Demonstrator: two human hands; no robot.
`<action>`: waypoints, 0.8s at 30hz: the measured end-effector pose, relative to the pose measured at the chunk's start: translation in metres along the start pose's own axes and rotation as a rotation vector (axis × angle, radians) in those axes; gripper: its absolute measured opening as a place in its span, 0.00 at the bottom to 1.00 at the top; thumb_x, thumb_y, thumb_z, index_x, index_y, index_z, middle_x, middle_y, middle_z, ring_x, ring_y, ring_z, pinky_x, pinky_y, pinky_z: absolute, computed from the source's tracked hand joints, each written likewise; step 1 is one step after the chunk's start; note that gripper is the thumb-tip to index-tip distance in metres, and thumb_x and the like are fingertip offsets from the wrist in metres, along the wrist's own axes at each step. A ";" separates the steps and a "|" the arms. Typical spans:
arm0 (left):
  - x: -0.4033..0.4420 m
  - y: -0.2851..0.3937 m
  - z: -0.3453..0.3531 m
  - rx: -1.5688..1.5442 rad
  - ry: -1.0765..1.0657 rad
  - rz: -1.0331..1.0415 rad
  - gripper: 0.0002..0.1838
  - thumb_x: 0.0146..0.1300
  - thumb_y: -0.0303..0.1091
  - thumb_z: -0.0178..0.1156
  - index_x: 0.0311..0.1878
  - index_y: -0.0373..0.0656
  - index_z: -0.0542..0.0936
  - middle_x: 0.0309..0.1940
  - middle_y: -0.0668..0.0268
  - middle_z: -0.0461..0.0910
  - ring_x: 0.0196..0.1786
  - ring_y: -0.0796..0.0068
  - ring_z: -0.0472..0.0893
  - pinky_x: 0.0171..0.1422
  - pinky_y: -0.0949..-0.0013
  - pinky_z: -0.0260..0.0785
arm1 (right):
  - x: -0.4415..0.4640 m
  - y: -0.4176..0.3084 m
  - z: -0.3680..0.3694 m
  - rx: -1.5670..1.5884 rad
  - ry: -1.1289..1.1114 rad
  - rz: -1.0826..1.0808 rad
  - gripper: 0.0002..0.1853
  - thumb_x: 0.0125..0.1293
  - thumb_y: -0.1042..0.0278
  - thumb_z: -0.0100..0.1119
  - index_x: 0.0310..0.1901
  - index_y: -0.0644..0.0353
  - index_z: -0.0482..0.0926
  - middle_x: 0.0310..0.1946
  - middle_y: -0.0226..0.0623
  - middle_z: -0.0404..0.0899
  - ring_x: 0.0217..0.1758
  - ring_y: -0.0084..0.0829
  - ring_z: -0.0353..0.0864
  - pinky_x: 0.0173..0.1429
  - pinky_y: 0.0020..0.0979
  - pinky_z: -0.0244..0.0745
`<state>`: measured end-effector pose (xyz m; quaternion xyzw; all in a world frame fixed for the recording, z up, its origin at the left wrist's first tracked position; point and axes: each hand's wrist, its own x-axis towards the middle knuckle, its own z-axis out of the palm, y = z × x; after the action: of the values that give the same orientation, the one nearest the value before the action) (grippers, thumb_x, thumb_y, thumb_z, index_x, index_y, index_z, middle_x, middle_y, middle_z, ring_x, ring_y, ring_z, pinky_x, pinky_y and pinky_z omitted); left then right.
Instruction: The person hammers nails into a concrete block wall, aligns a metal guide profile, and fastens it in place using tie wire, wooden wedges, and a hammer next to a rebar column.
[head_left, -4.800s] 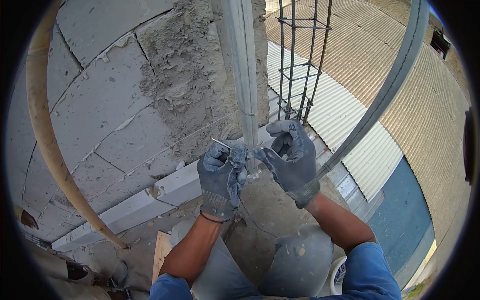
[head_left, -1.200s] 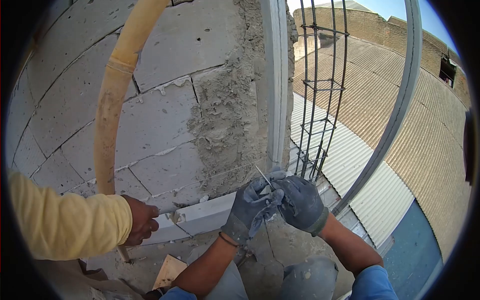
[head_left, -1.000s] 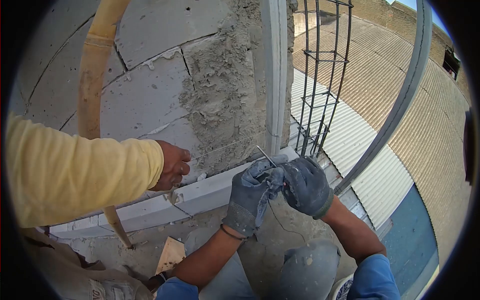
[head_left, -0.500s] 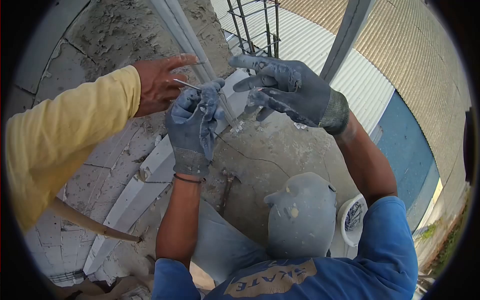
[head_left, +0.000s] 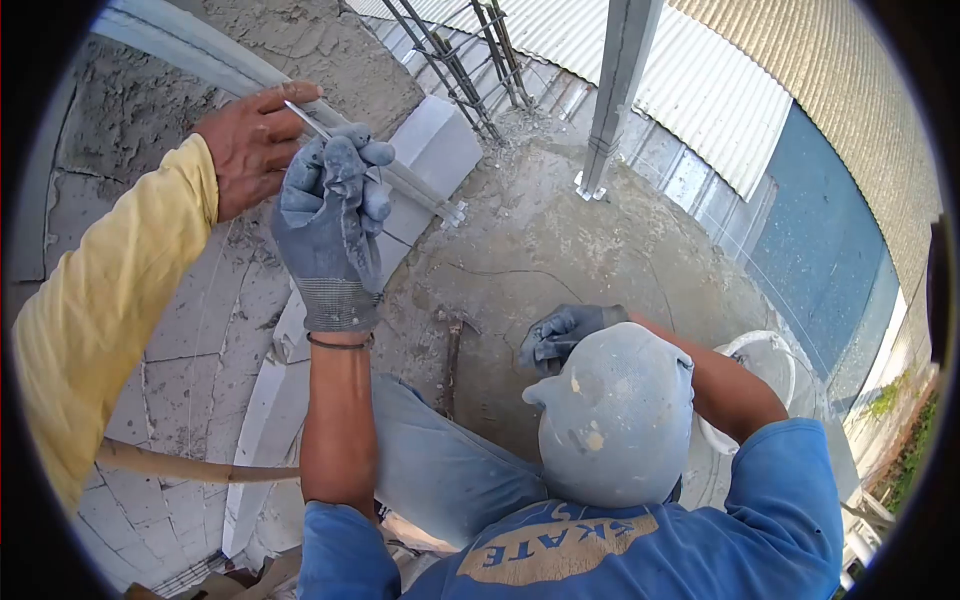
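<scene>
My left hand (head_left: 335, 215), in a dusty grey glove, is closed with a thin, nail-like metal rod (head_left: 305, 118) in its fingers. It is raised beside a grey metal channel (head_left: 400, 180), which slants down to the concrete floor. A co-worker's bare hand (head_left: 255, 150), below a yellow sleeve, lies on the channel just left of my glove. My right hand (head_left: 565, 335), gloved too, is low by my bent knee (head_left: 610, 420). Its fingers are curled, and whatever they might hold is hidden. A hammer (head_left: 453, 365) lies on the floor between my hands.
A white bucket (head_left: 775, 350) stands at my right, partly behind my forearm. Another upright metal channel (head_left: 615, 100) and a rebar cage (head_left: 460, 65) rise at the floor's far edge. Beyond lie corrugated roof sheets (head_left: 710, 120). A pale block beam (head_left: 430, 150) runs along the left.
My right hand has dropped from beside the left one to near my knee, its fingers now curled. The view has shifted, and the channel appears more tilted to the left.
</scene>
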<state>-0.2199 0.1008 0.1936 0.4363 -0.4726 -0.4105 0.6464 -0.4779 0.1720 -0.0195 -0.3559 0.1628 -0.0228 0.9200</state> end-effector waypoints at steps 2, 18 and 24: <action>-0.008 0.007 0.010 -0.030 0.042 -0.075 0.16 0.72 0.34 0.61 0.56 0.33 0.79 0.39 0.61 0.85 0.27 0.85 0.77 0.26 0.82 0.64 | 0.072 0.029 0.000 -0.386 -0.188 0.085 0.22 0.73 0.64 0.57 0.67 0.57 0.73 0.39 0.32 0.86 0.38 0.23 0.82 0.43 0.27 0.77; -0.075 0.057 0.002 0.303 0.016 -0.129 0.15 0.73 0.29 0.58 0.60 0.38 0.77 0.35 0.61 0.87 0.22 0.87 0.75 0.25 0.81 0.67 | 0.158 0.086 0.007 -1.587 0.307 0.219 0.30 0.65 0.49 0.62 0.66 0.49 0.74 0.45 0.52 0.84 0.48 0.52 0.84 0.55 0.47 0.77; -0.068 0.053 0.019 0.215 -0.052 -0.268 0.16 0.71 0.28 0.59 0.60 0.37 0.78 0.44 0.59 0.87 0.26 0.85 0.78 0.27 0.82 0.67 | 0.077 0.030 -0.002 -1.470 0.202 0.351 0.29 0.62 0.53 0.65 0.64 0.50 0.75 0.45 0.51 0.84 0.48 0.52 0.84 0.55 0.47 0.77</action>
<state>-0.2471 0.1768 0.2300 0.5512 -0.4680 -0.4513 0.5230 -0.4077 0.1809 -0.0628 -0.8420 0.2736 0.2054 0.4171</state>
